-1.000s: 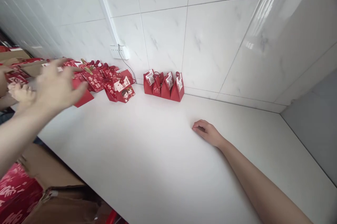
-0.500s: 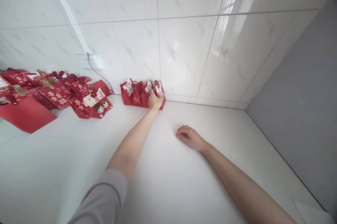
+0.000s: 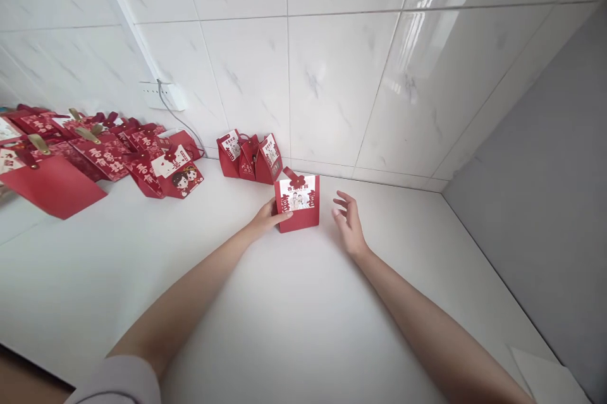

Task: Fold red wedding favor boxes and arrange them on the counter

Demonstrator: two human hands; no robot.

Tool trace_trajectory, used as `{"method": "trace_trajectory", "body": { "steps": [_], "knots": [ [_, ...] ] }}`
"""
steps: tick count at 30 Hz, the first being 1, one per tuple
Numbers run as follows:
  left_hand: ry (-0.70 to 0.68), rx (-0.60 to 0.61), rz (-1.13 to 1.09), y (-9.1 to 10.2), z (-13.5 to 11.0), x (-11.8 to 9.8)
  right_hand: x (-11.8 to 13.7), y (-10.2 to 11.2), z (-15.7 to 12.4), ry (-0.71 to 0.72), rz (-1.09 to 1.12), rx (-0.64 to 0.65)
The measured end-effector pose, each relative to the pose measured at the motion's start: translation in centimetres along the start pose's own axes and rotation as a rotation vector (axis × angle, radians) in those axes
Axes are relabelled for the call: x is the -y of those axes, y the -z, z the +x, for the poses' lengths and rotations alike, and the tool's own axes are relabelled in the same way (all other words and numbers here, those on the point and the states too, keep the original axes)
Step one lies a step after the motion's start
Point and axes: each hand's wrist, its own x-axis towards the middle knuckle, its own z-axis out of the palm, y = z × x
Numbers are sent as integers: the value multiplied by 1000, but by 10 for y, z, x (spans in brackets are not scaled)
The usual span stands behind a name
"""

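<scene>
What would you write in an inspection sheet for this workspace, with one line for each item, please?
Surface: white table
Job's things: red box, upright; three similar boxes in a row by the wall
Clutter: red packages bunched at left
Hands: left hand grips the red box; right hand open beside it, not touching
Cables: one cord hanging from the socket
Surroundings: tiled wall; grey panel at right

The box [image 3: 306, 220]'s label [image 3: 298, 192] bears red 喜 at either side; white Chinese lettering on the bags [image 3: 99, 157] is unclear.
</scene>
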Motion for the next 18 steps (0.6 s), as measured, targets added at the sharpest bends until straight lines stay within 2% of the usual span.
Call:
{"method": "trace_trajectory", "body": {
  "steps": [2,6,8,14,16,18],
  "knots": [
    [43,63,-17,-7,-20,-4,6,-4,-5,-62,89,14],
    [34,113,-57,-26,-40,-7,18,-15,-16,-141,241,319],
    [3,74,-61,-34,-43,-6,22,-18,-18,-203,285,375],
    [-120,-47,130,-41,-48,1,25,-17,-19,-263,228,368],
    [-254,-120,234,-40,-48,-2,27,-16,-22,-205,141,295],
    [-449,-234,352,-40,-46,-11,33,-15,-23,-66,29,166]
  ]
}}
